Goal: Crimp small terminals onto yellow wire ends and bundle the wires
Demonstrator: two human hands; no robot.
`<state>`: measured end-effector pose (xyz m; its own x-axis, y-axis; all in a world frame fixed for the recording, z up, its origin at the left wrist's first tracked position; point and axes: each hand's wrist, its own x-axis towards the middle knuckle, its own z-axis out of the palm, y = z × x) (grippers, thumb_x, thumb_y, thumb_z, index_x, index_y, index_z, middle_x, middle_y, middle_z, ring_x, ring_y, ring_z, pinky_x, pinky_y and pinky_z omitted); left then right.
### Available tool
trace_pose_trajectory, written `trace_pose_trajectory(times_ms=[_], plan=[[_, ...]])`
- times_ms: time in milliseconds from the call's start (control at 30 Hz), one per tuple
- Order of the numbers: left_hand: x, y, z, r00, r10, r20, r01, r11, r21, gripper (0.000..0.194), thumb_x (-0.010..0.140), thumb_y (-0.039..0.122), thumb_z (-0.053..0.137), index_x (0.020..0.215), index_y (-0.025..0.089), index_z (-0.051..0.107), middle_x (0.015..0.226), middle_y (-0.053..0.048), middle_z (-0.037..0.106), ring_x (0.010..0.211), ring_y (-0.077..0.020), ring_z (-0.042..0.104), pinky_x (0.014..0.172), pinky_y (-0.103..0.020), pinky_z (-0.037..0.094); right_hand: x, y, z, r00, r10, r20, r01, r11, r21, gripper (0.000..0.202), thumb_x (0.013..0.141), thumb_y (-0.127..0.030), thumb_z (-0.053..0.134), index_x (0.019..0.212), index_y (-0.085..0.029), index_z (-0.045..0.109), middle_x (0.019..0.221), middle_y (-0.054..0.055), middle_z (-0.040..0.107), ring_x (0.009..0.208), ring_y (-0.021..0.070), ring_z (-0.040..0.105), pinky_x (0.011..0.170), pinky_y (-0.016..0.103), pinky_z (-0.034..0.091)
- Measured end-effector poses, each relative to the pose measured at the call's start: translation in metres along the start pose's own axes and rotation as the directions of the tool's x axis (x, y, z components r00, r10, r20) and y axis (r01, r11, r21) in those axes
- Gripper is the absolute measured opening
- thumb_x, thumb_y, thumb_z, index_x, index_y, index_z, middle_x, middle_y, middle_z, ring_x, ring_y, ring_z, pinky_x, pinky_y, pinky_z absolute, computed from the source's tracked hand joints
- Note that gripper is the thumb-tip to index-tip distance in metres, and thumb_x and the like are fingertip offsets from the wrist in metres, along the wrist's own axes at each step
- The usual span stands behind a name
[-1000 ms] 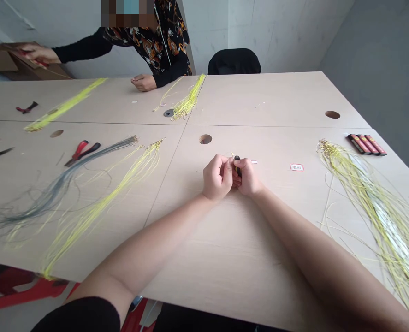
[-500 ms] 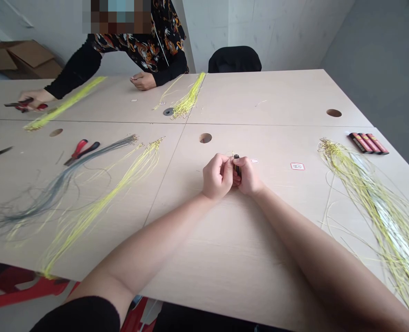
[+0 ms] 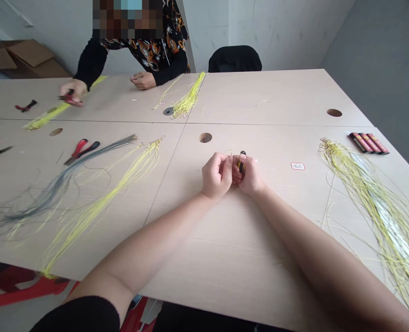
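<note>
My left hand (image 3: 217, 176) is closed in a pinch, with a tiny gold-coloured fish hook (image 3: 231, 152) showing above its fingertips. Beside it, my right hand (image 3: 251, 177) is wrapped round a small black-and-yellow tool (image 3: 242, 161), thumb on its upper part. The rest of that tool is hidden in the fingers, so its kind is unclear. Both hands are close together over the middle of the table. A small paper label (image 3: 256, 161) lies partly behind the right hand, and another red-edged label (image 3: 298, 166) lies further right.
Bundles of yellow line with hooks (image 3: 121, 184) and grey line (image 3: 62, 177) lie left, near red-and-black pliers (image 3: 81, 151). Another yellow bundle (image 3: 366, 193) and several red-and-black tubes (image 3: 369, 143) lie right. Across the table (image 3: 204, 258), a person's hand (image 3: 74, 91) holds something red.
My right hand and the black-and-yellow tool have shifted slightly right, away from the left fingertips. The co-worker's hand has moved right, leaving a red-and-black tool on the table.
</note>
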<state>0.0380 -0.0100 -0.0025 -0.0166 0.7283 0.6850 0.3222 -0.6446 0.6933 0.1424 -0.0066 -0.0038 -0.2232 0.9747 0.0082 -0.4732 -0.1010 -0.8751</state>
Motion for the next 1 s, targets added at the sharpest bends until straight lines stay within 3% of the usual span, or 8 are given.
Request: trace_pose_trajectory(times_ms=[100, 200, 333, 567, 833, 1000], plan=[[0.0015, 0.0006, 0.0, 0.999, 0.035, -0.026, -0.035, 0.999, 0.028, 0.032, 0.095, 0.036, 0.049, 0.068, 0.02, 0.043, 0.052, 0.004, 0.053, 0.043, -0.0068, 0.048, 0.043, -0.02, 0.033, -0.0002, -0.0014, 0.0004, 0.979, -0.153, -0.136, 0.15, 0.988, -0.034, 0.032, 0.071, -0.038, 0.065, 0.056, -0.02, 0.044, 0.044, -0.008, 0.031, 0.041, 0.0054, 0.028, 0.041, 0.021, 0.024], [0.002, 0.0002, -0.0003, 0.999, 0.034, -0.014, -0.033, 0.998, 0.06, 0.034, 0.095, 0.037, 0.049, 0.067, 0.02, 0.042, 0.052, 0.004, 0.05, 0.043, -0.0068, 0.045, 0.043, -0.02, 0.031, -0.0001, -0.0028, 0.0002, 0.954, -0.217, -0.205, 0.208, 0.976, -0.067, 0.02, 0.07, -0.034, 0.07, 0.071, -0.019, 0.056, 0.049, -0.009, 0.034, 0.042, 0.005, 0.03, 0.043, 0.022, 0.028], [0.0019, -0.0005, -0.001, 1.0, 0.012, 0.012, -0.013, 0.997, 0.079, 0.034, 0.094, 0.037, 0.049, 0.066, 0.02, 0.041, 0.051, 0.005, 0.048, 0.043, -0.007, 0.042, 0.044, -0.021, 0.031, -0.0004, -0.0035, 0.0002, 0.954, -0.213, -0.212, 0.191, 0.974, -0.119, 0.023, 0.071, -0.038, 0.071, 0.082, -0.019, 0.063, 0.052, -0.009, 0.038, 0.043, 0.005, 0.032, 0.044, 0.023, 0.03], [0.0021, -0.0014, -0.002, 1.0, -0.004, 0.027, 0.002, 0.997, 0.081, 0.035, 0.093, 0.037, 0.05, 0.065, 0.02, 0.04, 0.05, 0.006, 0.043, 0.043, -0.007, 0.038, 0.045, -0.021, 0.031, 0.0015, 0.0002, 0.0, 0.944, -0.244, -0.222, 0.201, 0.959, -0.199, 0.026, 0.074, -0.043, 0.07, 0.078, -0.019, 0.061, 0.06, -0.005, 0.049, 0.045, 0.005, 0.035, 0.044, 0.024, 0.032], [0.003, -0.0011, -0.002, 1.0, 0.009, 0.017, -0.011, 0.995, 0.103, 0.034, 0.094, 0.037, 0.048, 0.066, 0.02, 0.039, 0.051, 0.006, 0.04, 0.044, -0.007, 0.037, 0.045, -0.021, 0.03, 0.0008, -0.0013, 0.0013, 0.899, -0.399, -0.184, 0.294, 0.858, -0.421, 0.025, 0.081, -0.044, 0.063, 0.076, -0.021, 0.055, 0.066, -0.002, 0.051, 0.06, 0.0104, 0.048, 0.051, 0.024, 0.035], [0.0031, -0.001, -0.0016, 1.0, 0.013, 0.008, -0.014, 0.995, 0.104, 0.035, 0.094, 0.039, 0.048, 0.066, 0.02, 0.04, 0.05, 0.005, 0.042, 0.044, -0.0074, 0.037, 0.045, -0.021, 0.03, -0.0033, -0.0051, 0.0043, 0.885, -0.444, -0.142, 0.322, 0.802, -0.503, 0.02, 0.085, -0.039, 0.059, 0.078, -0.021, 0.052, 0.065, -0.003, 0.05, 0.059, 0.0098, 0.045, 0.054, 0.024, 0.035]])
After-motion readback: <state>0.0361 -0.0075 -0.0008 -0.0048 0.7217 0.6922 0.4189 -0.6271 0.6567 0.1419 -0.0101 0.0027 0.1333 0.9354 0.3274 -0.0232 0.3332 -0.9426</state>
